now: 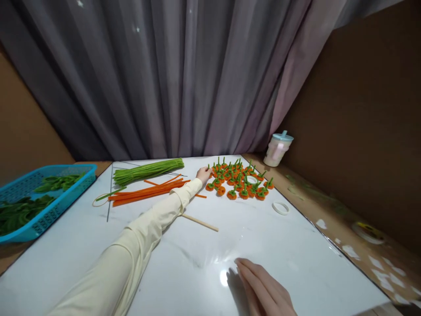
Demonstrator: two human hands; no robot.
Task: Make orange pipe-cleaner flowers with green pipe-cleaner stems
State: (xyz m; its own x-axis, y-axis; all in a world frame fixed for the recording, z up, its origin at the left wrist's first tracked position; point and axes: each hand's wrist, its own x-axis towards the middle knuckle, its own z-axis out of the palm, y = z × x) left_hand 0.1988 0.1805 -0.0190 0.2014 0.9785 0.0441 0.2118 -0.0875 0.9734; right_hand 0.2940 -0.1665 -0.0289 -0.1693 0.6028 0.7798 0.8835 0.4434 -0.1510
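My left hand [204, 174] reaches far across the table to the left edge of a cluster of small orange pipe-cleaner pumpkins [232, 193] with upright green stems. Its fingers are closed around one of them, mostly hidden by the hand. Beneath that forearm lie orange pipe cleaners [148, 192], with a thick bundle of green pipe cleaners [148, 170] behind. In the near foreground my right hand [265, 287] hovers over bare tabletop, fingers stretched out side by side, holding nothing visible. A thin wooden stick [200, 222] lies between the two arms.
A blue basket [66, 208] with green leafy pieces stands at the left. One white ring [280, 208] lies right of the pumpkins, another [251, 180] among them. Beyond the white table's [197, 272] right edge are a lidded cup [278, 149], a tape roll [367, 232] and white scraps.
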